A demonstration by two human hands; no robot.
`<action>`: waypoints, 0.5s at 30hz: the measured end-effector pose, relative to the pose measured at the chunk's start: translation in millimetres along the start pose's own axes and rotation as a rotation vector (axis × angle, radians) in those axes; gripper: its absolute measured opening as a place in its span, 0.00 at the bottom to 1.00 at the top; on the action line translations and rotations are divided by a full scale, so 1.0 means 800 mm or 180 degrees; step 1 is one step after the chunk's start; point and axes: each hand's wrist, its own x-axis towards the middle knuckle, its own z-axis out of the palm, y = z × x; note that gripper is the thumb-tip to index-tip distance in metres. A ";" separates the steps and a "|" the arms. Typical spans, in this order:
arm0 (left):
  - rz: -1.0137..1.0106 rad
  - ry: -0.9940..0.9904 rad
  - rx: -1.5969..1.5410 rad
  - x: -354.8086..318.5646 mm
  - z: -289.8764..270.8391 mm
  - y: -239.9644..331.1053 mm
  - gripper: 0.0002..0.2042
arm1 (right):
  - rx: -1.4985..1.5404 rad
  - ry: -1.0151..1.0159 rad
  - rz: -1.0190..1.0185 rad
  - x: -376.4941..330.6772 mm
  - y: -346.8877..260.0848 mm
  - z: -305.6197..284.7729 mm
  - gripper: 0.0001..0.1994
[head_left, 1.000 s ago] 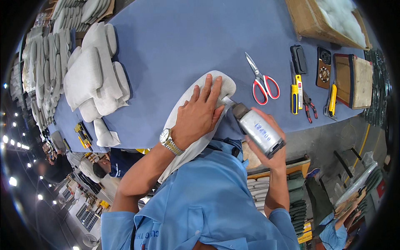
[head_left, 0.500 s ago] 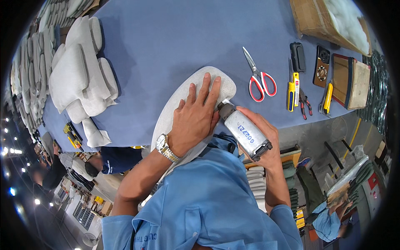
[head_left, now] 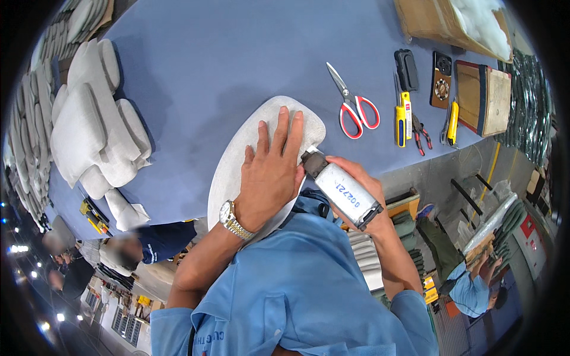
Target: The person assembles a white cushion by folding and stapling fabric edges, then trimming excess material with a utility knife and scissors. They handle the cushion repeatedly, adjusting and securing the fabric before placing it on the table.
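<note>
Pressing hand: the left hand (head_left: 270,178) lay flat on the pad (head_left: 234,160), fingers spread and straight, closed around nothing, its palm bearing down near the pad's near edge.
Pad: a pale grey, rounded cushion piece lay on the blue table (head_left: 208,59), its lower end hanging over the table's front edge against the person's chest.
Tool hand: the right hand (head_left: 371,196) was wrapped tight around a grey handheld tool (head_left: 341,193), just right of the pad.
Tool: its dark nose touched the pad's right edge, right beside the left fingertips.
Step in hand: it looked like edge work on the pad, with one hand pinning it and the other applying the tool to the rim.
Next move calls for: probably firm downward pressure so the pad would not slide, the tool's nose held square to the rim, and the left fingers kept clear of it.
Scissors (head_left: 356,113): red-handled, lying closed, right of the pad and untouched.
Knife (head_left: 402,118): yellow-handled, farther right of the pad, with pliers (head_left: 421,133) beside it.
Cushions (head_left: 95,136): a pile of similar grey pieces, well to the left of the pad.
</note>
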 end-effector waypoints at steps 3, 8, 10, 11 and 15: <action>-0.0030 -0.0059 -0.0022 0.001 -0.006 -0.002 0.48 | -0.0017 -0.0058 -0.0217 0.002 -0.012 0.000 0.32; 0.0035 0.0008 -0.0283 0.001 -0.004 -0.009 0.45 | -0.0135 -0.0086 -0.0260 0.007 -0.025 0.000 0.33; 0.0021 -0.0064 -0.0317 0.002 -0.009 -0.009 0.45 | -0.0173 -0.0008 -0.0287 0.008 -0.026 0.002 0.34; -0.0013 -0.0103 -0.0295 0.003 -0.010 -0.007 0.46 | -0.0220 0.0059 -0.0225 0.007 -0.029 0.004 0.34; -0.0075 -0.0207 -0.0289 0.004 -0.013 -0.004 0.49 | -0.0378 0.0031 -0.0043 0.007 -0.043 0.006 0.34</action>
